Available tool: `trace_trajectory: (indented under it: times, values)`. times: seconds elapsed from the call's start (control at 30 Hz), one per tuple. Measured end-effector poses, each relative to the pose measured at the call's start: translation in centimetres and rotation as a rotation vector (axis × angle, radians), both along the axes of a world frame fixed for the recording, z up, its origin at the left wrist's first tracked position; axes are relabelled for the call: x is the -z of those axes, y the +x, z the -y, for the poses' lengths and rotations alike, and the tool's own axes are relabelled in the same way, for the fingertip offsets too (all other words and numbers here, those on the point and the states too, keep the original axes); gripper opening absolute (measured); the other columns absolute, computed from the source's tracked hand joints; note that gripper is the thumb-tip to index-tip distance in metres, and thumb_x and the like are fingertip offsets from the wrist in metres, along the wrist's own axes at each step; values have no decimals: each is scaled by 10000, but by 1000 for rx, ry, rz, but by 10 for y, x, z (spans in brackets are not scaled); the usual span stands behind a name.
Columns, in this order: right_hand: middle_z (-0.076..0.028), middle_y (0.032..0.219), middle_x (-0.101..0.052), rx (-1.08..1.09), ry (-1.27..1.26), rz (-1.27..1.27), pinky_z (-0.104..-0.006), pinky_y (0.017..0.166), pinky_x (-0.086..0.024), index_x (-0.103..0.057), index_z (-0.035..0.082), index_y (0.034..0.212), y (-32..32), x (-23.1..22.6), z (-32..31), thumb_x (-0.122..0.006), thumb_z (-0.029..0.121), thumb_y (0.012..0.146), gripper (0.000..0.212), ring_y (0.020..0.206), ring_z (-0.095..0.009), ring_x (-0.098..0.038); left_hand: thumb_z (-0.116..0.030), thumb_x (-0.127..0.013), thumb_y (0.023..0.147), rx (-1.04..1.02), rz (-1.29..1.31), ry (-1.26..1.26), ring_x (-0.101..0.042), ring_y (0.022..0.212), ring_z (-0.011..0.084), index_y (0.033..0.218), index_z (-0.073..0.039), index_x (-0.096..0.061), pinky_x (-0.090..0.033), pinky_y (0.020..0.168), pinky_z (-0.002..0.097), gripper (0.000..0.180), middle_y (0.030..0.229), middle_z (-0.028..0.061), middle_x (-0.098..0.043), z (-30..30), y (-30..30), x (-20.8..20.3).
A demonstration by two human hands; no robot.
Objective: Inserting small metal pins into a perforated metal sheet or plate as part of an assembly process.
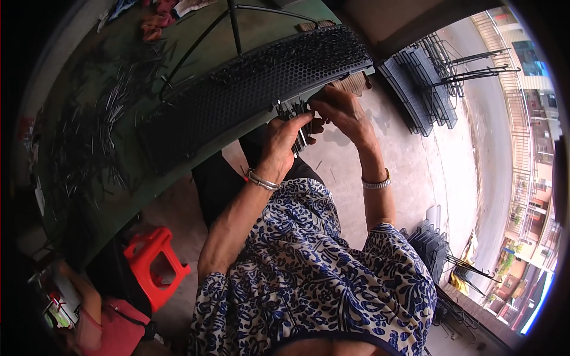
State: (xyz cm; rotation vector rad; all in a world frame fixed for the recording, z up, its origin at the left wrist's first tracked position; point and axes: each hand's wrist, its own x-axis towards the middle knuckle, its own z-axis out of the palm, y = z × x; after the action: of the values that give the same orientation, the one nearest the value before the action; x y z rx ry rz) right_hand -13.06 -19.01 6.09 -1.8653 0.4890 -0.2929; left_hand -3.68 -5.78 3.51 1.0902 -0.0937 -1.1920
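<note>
My left hand [284, 137] is closed around a bundle of thin dark rods [301, 142], whose ends stick out above and below the thumb. Close on its right, my right hand [344, 113] has its fingers bent together near the rods' upper ends; what they hold, if anything, is hidden. Just beyond both hands lies a long black perforated panel [202, 110] on the green table [127, 204]. Short dark pieces [297, 56] stand thickly in the holes of its far right part, while the holes on the left show bare.
Loose dark rods [110, 113] lie scattered over the table's left. A black wire frame [234, 29] rises behind the panel. More black racks [415, 89] stand on the floor at right. At lower left are a red plastic stool [157, 267] and another person in a pink top [113, 329].
</note>
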Motion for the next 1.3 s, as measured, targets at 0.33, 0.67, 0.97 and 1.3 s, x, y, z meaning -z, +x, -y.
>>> trace_trajectory:
  times: [0.33, 0.67, 0.97, 1.3]
  values:
    - [-87, 775, -646, 360, -147, 72, -274, 581, -487, -575, -24, 913, 7, 4, 12, -586, 78, 878, 108, 630, -138, -613, -141, -656, 836, -28, -58, -10, -693, 715, 199, 1028, -34, -627, -512, 535, 286, 222, 858, 122, -702, 5, 4, 4]
    - [-81, 735, -665, 663, -498, 251, -276, 547, -492, -599, 46, 962, 41, 32, 40, -602, 80, 889, 80, 599, -142, -641, -151, -673, 840, -51, -174, -3, -674, 692, 187, 969, -48, -633, -526, 569, 298, 169, 805, 112, -691, 7, 4, 8]
    - [-87, 713, -656, 580, -532, 286, -306, 555, -493, -602, 52, 935, 79, 44, 43, -591, 91, 896, 56, 604, -184, -647, -162, -686, 825, -90, -153, 14, -666, 656, 175, 963, -54, -628, -503, 544, 284, 185, 788, 111, -695, 4, 12, 9]
    - [-88, 659, -613, 458, -670, 300, -274, 536, -471, -600, 39, 928, 86, 50, 47, -578, 91, 907, 60, 562, -151, -613, -131, -664, 841, -106, -167, -9, -687, 717, 186, 952, -42, -655, -518, 572, 277, 143, 823, 98, -700, -1, 16, 9]
